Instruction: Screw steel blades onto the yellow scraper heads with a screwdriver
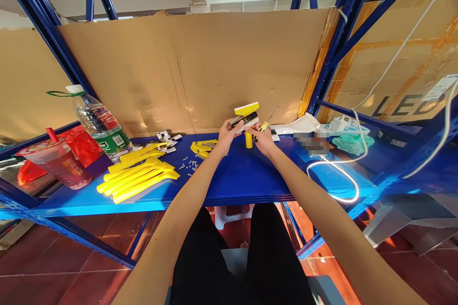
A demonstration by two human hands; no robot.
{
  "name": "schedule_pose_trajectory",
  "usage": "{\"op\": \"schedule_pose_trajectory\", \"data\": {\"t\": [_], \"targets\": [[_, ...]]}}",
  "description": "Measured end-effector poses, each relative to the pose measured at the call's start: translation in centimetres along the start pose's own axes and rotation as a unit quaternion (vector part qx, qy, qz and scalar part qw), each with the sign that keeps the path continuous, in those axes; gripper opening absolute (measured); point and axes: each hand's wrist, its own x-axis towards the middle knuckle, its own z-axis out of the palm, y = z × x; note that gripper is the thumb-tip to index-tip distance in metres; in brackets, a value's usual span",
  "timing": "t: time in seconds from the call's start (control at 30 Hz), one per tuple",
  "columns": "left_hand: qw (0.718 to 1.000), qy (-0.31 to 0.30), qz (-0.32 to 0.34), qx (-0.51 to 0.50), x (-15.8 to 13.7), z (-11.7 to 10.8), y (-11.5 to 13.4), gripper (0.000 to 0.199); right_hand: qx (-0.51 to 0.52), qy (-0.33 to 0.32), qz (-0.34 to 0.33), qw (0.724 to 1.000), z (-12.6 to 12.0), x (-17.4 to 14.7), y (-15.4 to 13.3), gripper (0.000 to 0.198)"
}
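In front of me I hold a yellow T-shaped scraper [246, 108] together with a small black-and-white box [250, 118] pressed across it. My left hand [228, 134] is closed around the left end of the box. My right hand [264, 140] is closed on a screwdriver [265, 126] with a pale yellow handle, its shaft pointing up and right. The right fingertips also touch the box's lower edge. Below the box shows the scraper's yellow handle [248, 140]. Which fingers bear the scraper is hidden.
Yellow handles [139, 176] lie at the left on the blue shelf [257, 176]. Near them are small screws [188, 166], yellow heads [203, 147], a water bottle [103, 126] and a drink cup [59, 159]. A white cable [352, 181] runs along the right; cardboard [222, 66] stands behind.
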Motion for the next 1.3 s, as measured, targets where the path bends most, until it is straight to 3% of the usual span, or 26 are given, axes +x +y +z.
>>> {"op": "schedule_pose_trajectory", "data": {"t": [0.13,0.37,0.63,0.73,0.9,1.1,1.23,1.3], "targets": [[1.0,-0.008,0.01,0.002,0.2,-0.3,-0.6,0.037,-0.017,-0.006,0.001,1.0,-0.1,0.1,0.2,0.088],[0.994,0.078,-0.04,-0.059,1.3,-1.3,-1.1,0.03,-0.003,-0.053,0.08,0.995,0.1,-0.2,0.4,0.085],[0.976,0.124,-0.069,-0.167,1.6,-1.5,-0.6,0.021,0.02,-0.149,0.183,0.972,0.6,-1.2,-0.6,0.067],[0.966,0.102,-0.09,-0.219,1.4,-1.2,0.2,0.014,0.025,-0.159,0.153,0.975,0.6,-1.3,-0.9,0.077],[0.962,0.079,-0.138,-0.221,0.9,-0.7,0.8,0.033,-0.007,-0.151,0.079,0.985,0.7,-1.2,-0.2,0.081],[0.96,0.092,-0.186,-0.189,0.3,-0.1,0.2,0.051,-0.085,-0.052,-0.02,0.995,0.5,-0.2,1.1,0.079],[0.964,0.054,-0.163,-0.201,-0.4,0.6,0.1,0.069,-0.146,0.018,-0.08,0.986,-0.5,0.9,1.9,0.078],[0.974,0.027,-0.142,-0.173,-0.7,1.0,0.0,0.063,-0.176,0.029,-0.094,0.98,-1.0,1.3,2.2,0.076]]}}
